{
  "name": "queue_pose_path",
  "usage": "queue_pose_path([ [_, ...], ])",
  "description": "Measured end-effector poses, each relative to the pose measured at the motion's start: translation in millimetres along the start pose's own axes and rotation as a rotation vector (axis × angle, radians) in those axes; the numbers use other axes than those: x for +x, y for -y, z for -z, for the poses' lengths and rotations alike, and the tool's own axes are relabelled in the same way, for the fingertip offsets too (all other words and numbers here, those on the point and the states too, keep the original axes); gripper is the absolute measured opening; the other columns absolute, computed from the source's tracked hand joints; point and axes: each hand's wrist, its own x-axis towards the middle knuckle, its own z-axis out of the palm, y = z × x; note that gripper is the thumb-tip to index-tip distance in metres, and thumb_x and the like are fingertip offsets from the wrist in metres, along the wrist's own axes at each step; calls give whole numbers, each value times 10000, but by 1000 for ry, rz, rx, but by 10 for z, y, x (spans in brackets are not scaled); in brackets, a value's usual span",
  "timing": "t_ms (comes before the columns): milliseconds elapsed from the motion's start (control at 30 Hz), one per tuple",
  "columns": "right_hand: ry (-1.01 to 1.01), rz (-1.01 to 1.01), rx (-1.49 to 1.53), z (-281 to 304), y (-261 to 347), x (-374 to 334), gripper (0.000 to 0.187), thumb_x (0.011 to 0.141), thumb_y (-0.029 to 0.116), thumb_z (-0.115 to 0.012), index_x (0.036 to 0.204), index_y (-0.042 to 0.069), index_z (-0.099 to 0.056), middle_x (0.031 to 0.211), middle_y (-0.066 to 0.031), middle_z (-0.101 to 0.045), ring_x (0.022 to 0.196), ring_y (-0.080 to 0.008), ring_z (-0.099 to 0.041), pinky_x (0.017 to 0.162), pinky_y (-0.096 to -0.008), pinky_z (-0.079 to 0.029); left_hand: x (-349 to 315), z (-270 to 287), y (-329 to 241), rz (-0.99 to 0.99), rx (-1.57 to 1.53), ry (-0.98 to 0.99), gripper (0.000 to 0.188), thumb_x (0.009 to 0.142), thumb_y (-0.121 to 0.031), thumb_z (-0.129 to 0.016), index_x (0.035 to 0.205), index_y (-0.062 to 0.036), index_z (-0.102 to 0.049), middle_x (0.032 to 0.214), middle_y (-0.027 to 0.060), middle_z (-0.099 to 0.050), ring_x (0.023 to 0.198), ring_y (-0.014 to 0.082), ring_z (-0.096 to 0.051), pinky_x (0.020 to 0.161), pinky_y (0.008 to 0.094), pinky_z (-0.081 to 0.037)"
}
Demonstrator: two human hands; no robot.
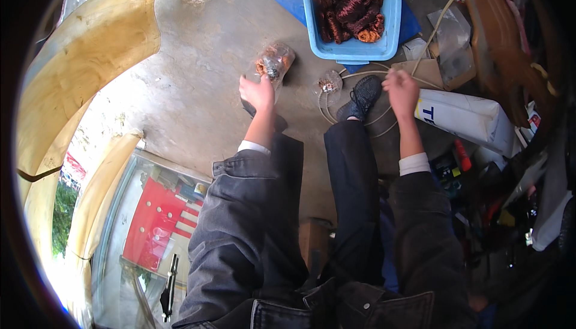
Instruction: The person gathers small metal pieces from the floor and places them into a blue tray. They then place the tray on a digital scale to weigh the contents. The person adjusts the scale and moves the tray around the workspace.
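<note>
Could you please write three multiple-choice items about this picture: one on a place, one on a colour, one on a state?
1. Where is the clear bag that the left hand holds?
A. inside the tub
B. on the concrete floor, left of the tub
C. on the white sack

2. What colour is the tub of copper wire coils?
A. red
B. green
C. light blue

3. What is the right hand doing?
A. gripping a pale cord
B. resting flat
C. holding a hammer

Answers: 1 B, the bag stands on grey floor outside the tub. 2 C, its walls are light blue. 3 A, the fingers close around the cord.
</note>
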Motion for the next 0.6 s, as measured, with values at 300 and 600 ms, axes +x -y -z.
queue_pose_path([
  [300,203,155,176,-59,702,736,298,869,129,-646,1117,-26,-590,1024,-75,-659,921,-159,-613,808,-298,-471,49,-274,-1632,-390,-341,569,413,775,-174,-683,1134,2,-577,1037,214,-661,1010,371,-625,878,416,-489],
  [600,189,256,117,-522,837,214,240,782,58,-599,1011,-10,-621,894,-114,-678,842,-209,-643,768,-346,-488,774,220,-1417,-456,-45,662,287,772,-122,-613,986,67,-633,823,149,-682,782,220,-665,675,348,-532],
])
